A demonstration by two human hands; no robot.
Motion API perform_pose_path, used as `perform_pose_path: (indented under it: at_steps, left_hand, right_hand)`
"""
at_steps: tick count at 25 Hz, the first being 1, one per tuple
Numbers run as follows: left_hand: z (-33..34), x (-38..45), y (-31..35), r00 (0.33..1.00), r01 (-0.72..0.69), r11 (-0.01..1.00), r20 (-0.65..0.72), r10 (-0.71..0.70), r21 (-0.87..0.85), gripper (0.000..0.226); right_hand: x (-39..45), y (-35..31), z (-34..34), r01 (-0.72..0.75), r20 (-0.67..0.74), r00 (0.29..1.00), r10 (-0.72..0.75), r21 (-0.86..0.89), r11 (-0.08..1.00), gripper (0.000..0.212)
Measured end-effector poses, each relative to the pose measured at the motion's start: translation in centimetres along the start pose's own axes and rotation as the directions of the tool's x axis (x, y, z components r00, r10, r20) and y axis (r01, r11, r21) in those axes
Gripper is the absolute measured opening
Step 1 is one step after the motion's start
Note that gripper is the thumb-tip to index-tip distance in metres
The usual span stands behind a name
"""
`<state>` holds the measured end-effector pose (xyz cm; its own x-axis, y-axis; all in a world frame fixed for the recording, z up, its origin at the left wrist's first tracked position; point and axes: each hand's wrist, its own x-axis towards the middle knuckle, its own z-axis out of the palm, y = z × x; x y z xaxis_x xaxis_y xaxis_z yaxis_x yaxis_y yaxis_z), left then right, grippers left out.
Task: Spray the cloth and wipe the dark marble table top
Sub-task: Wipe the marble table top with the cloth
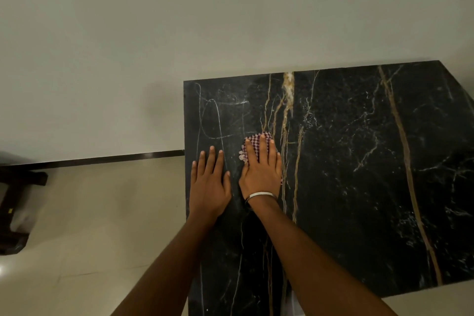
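1. Wiping now: our right hand [260, 172] lies flat, fingers straight, pressing the checked cloth [252, 143] onto the marble table top [359, 161], near its left edge.
2. Left hand [209, 182] spread flat on the slab just beside it, bracing.
3. Cloth looks soft, light, prob bunches; keep palm pressure, no pinch needed.
4. Slab looks hard and slick.
5. No spray bottle or other containers in view.

The right hand [261, 172] hides most of the checked cloth [252, 143] — the table top [359, 161] runs off frame.
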<state>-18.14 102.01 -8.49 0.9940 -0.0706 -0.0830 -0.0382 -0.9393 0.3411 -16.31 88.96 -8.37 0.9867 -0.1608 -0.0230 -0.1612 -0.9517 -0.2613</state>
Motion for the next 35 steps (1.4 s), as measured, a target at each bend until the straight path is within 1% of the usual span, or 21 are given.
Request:
perform_pose_path:
  at_steps: [2, 5, 6, 9, 11, 13, 15, 16, 19, 20, 21, 23, 25, 26, 29, 31, 32, 35]
  left_hand:
    - [-0.1, 1.2, -0.2, 1.000, -0.017, 1.000, -0.001, 0.017, -0.011, 0.059]
    - [-0.4, 2.9, -0.4, 0.999, -0.041, 0.999, 0.005, 0.041, -0.023, 0.059]
    - [-0.5, 3.5, -0.5, 0.999, -0.046, 0.999, 0.006, 0.046, -0.025, 0.059]
    - [-0.9, 5.0, -1.0, 0.998, -0.055, 0.998, 0.006, 0.055, -0.020, 0.059]
    - [-1.0, 6.1, -1.3, 0.998, -0.060, 0.998, 0.008, 0.061, -0.018, 0.059]
    - [-1.0, 7.2, -1.4, 0.998, -0.066, 0.998, 0.009, 0.066, -0.025, 0.059]
    - [-1.3, 8.3, -1.6, 0.997, -0.076, 0.997, 0.009, 0.076, -0.034, 0.059]
    - [-1.5, 8.8, -1.8, 0.997, -0.077, 0.996, 0.010, 0.078, -0.040, 0.059]
    - [-1.8, 10.2, -2.2, 0.997, -0.083, 0.995, -0.004, 0.083, -0.047, 0.059]
    - [-1.8, 10.7, -2.2, 0.996, -0.089, 0.995, -0.006, 0.089, -0.046, 0.059]
    - [-1.8, 11.2, -2.2, 0.996, -0.094, 0.994, -0.006, 0.094, -0.046, 0.059]
    - [-1.8, 12.4, -2.1, 0.995, -0.095, 0.994, -0.006, 0.095, -0.045, 0.060]
    - [-1.9, 13.6, -2.1, 0.996, -0.093, 0.995, 0.000, 0.093, -0.042, 0.060]
    - [-2.1, 14.1, -2.3, 0.996, -0.094, 0.995, 0.004, 0.094, -0.040, 0.060]
    - [-2.4, 15.0, -2.7, 0.994, -0.108, 0.993, 0.004, 0.109, -0.037, 0.060]
    - [-2.4, 15.8, -3.0, 0.993, -0.120, 0.992, -0.005, 0.120, -0.030, 0.060]
    - [-2.4, 16.1, -3.1, 0.992, -0.123, 0.992, -0.007, 0.123, -0.026, 0.060]
    - [-2.3, 17.4, -3.0, 0.993, -0.118, 0.993, 0.001, 0.118, -0.029, 0.060]
  right_hand:
    - [0.4, -1.1, 0.5, 0.020, -0.006, 1.000, -0.019, 0.004, 1.000, 0.061]
    - [1.6, -1.3, 0.9, 0.130, 0.009, 0.992, -0.129, -0.019, 0.991, 0.059]
    - [2.3, -1.0, 0.8, 0.123, -0.005, 0.992, -0.123, -0.020, 0.992, 0.058]
    - [5.2, -0.8, 0.4, -0.020, -0.038, 0.999, 0.020, 0.008, 1.000, 0.061]
    - [6.0, -2.0, 0.7, -0.048, -0.046, 0.998, 0.048, -0.003, 0.999, 0.061]
    - [6.5, -3.0, 1.4, 0.041, -0.023, 0.999, -0.042, -0.027, 0.999, 0.060]
    - [7.7, -2.7, 1.4, 0.121, -0.007, 0.993, -0.121, -0.040, 0.992, 0.059]
    - [8.5, -2.1, 1.1, 0.104, -0.013, 0.994, -0.105, -0.041, 0.994, 0.059]
    - [10.9, -1.3, 0.5, -0.052, -0.044, 0.998, 0.052, -0.014, 0.999, 0.061]
    - [11.1, -1.9, 0.6, -0.075, -0.054, 0.996, 0.074, -0.015, 0.997, 0.061]
    - [11.1, -2.7, 0.9, -0.068, -0.055, 0.996, 0.067, -0.019, 0.997, 0.062]
    - [11.2, -4.0, 1.6, 0.014, -0.035, 0.999, -0.015, -0.037, 0.999, 0.061]
    - [12.1, -3.7, 1.8, 0.094, -0.011, 0.995, -0.095, -0.054, 0.994, 0.058]
    - [12.8, -3.3, 1.6, 0.095, -0.012, 0.995, -0.096, -0.054, 0.994, 0.058]
    - [15.2, -2.6, 0.9, -0.038, -0.045, 0.998, 0.037, -0.015, 0.999, 0.060]
    - [16.1, -3.7, 1.0, -0.072, -0.065, 0.995, 0.071, -0.016, 0.997, 0.061]
    - [16.2, -4.4, 1.2, -0.048, -0.055, 0.997, 0.047, -0.025, 0.999, 0.062]
    - [16.9, -4.9, 1.8, 0.084, -0.018, 0.996, -0.085, -0.055, 0.995, 0.059]
